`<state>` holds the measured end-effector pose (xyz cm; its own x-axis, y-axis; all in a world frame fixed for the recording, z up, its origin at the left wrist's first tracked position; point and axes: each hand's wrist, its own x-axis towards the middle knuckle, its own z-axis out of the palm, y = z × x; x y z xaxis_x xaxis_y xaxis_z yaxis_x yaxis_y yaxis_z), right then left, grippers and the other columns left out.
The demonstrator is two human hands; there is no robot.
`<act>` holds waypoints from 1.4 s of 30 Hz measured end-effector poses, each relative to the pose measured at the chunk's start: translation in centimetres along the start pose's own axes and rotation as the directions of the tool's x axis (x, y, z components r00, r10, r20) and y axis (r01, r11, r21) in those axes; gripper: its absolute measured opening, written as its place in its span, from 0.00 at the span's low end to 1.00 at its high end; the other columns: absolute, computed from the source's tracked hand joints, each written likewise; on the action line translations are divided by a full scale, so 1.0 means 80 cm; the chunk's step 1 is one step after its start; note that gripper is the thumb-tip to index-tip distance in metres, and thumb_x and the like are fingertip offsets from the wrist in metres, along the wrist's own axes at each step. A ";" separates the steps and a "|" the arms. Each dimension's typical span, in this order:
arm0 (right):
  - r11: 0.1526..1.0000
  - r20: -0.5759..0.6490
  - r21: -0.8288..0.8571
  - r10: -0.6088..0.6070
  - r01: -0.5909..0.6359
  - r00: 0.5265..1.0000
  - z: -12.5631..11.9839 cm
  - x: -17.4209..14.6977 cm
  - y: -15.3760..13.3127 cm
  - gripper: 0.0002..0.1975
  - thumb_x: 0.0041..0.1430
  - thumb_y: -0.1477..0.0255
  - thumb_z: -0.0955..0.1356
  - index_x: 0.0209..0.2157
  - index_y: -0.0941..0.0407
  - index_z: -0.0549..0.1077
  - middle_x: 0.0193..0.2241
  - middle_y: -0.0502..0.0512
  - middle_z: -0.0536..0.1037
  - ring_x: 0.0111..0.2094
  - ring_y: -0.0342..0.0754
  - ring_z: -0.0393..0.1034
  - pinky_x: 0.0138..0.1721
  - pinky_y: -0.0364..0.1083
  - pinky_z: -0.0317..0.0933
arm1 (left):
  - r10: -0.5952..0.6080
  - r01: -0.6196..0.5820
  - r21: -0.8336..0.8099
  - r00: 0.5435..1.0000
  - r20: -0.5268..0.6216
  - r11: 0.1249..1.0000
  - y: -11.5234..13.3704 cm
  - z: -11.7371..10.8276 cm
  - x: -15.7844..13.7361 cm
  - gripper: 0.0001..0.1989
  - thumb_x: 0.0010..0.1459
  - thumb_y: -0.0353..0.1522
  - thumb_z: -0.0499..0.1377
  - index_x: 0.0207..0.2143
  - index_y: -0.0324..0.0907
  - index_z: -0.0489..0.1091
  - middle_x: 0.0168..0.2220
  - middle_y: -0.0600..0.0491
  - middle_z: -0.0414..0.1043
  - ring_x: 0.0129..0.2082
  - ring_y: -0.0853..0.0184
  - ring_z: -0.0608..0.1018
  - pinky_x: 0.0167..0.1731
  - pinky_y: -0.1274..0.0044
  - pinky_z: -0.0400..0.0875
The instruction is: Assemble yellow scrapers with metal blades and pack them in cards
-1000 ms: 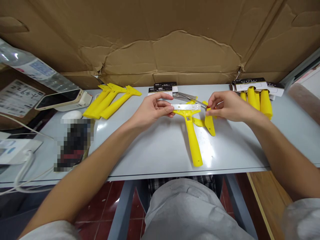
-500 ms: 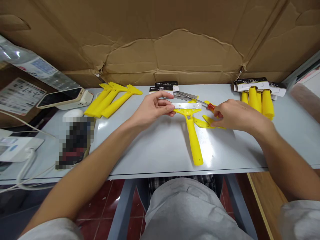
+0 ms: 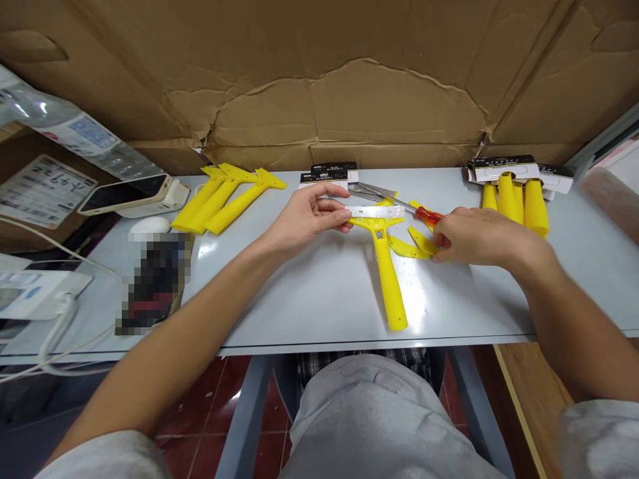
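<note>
Midway along the light grey table, the left hand is pinching the left end of a flat silver metal strip and the T-shaped yellow plastic scraper beneath it, thumb and fingers pressing together. The strip is lying along the scraper's crossbar, and the scraper's tapered handle is pointing towards the table's front edge.

Right of the scraper, the right hand is curling its fingers beside a screwdriver with a translucent red handle and thin metal shaft and two flat, thin yellow plastic pieces; whether it is gripping either, one cannot tell.

Towards the back edge, dull grey metal blades are lying beside small black-and-white printed boxes. Three yellow plastic scrapers are resting near the back edge, left of the left hand, while upright-looking yellow plastic handles are clustering towards the back right corner.
</note>
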<state>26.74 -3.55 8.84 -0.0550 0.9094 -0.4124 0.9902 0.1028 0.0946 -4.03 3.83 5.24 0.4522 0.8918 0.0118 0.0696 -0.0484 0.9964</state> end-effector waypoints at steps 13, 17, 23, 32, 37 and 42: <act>1.000 -0.158 0.022 0.014 -0.011 0.987 -0.006 -0.001 -0.004 0.16 0.66 0.59 0.66 0.37 0.56 0.78 0.33 0.59 0.76 0.29 0.43 0.59 0.37 0.45 0.47 | 0.007 -0.007 -0.011 1.000 0.013 1.000 -0.003 0.000 0.001 0.28 0.50 0.38 0.80 0.48 0.42 0.74 0.32 0.52 0.84 0.33 0.62 0.87 0.41 0.70 0.83; 0.993 -0.277 0.121 0.031 0.003 0.960 -0.005 0.001 -0.002 0.14 0.65 0.62 0.67 0.43 0.56 0.79 0.34 0.60 0.77 0.30 0.45 0.62 0.37 0.45 0.48 | 0.007 -0.007 0.002 1.000 0.010 1.000 -0.002 0.000 0.001 0.28 0.50 0.40 0.80 0.48 0.42 0.74 0.32 0.52 0.83 0.33 0.61 0.88 0.41 0.69 0.84; 0.920 -0.499 0.354 0.033 0.169 0.866 -0.003 0.009 0.000 0.13 0.67 0.63 0.68 0.40 0.57 0.79 0.38 0.58 0.82 0.36 0.46 0.73 0.40 0.46 0.61 | 0.007 -0.007 -0.011 1.000 0.024 1.000 -0.003 0.000 0.001 0.28 0.49 0.40 0.81 0.48 0.42 0.74 0.32 0.52 0.83 0.32 0.62 0.87 0.41 0.70 0.84; 0.797 -0.758 0.354 -0.061 0.489 0.649 0.008 0.016 -0.012 0.15 0.69 0.58 0.69 0.42 0.53 0.82 0.46 0.57 0.83 0.47 0.50 0.79 0.54 0.51 0.70 | -0.011 0.011 0.001 1.000 0.021 1.000 0.000 0.005 -0.003 0.27 0.50 0.40 0.80 0.47 0.42 0.74 0.33 0.51 0.83 0.33 0.61 0.87 0.41 0.69 0.84; 0.732 -0.772 0.321 -0.165 0.601 0.614 0.020 0.026 -0.028 0.11 0.68 0.63 0.70 0.38 0.54 0.82 0.45 0.55 0.84 0.49 0.49 0.78 0.57 0.51 0.71 | 0.005 -0.005 0.009 0.999 0.034 1.000 0.000 0.005 -0.003 0.28 0.52 0.41 0.79 0.49 0.42 0.73 0.32 0.52 0.83 0.33 0.62 0.87 0.41 0.69 0.83; 0.699 -0.803 0.312 -0.169 0.644 0.572 0.027 0.031 -0.033 0.11 0.68 0.63 0.70 0.36 0.53 0.82 0.43 0.55 0.84 0.53 0.50 0.78 0.61 0.54 0.71 | 0.030 -0.028 -0.035 0.998 0.054 0.999 -0.001 0.005 -0.001 0.30 0.49 0.42 0.81 0.48 0.42 0.73 0.32 0.53 0.83 0.33 0.62 0.87 0.39 0.71 0.84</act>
<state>24.30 -2.46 5.65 -0.3016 0.8263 0.4757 0.6964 0.5317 -0.4820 -3.75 3.57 5.10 0.5013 0.8645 0.0372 0.0258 -0.0579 0.9980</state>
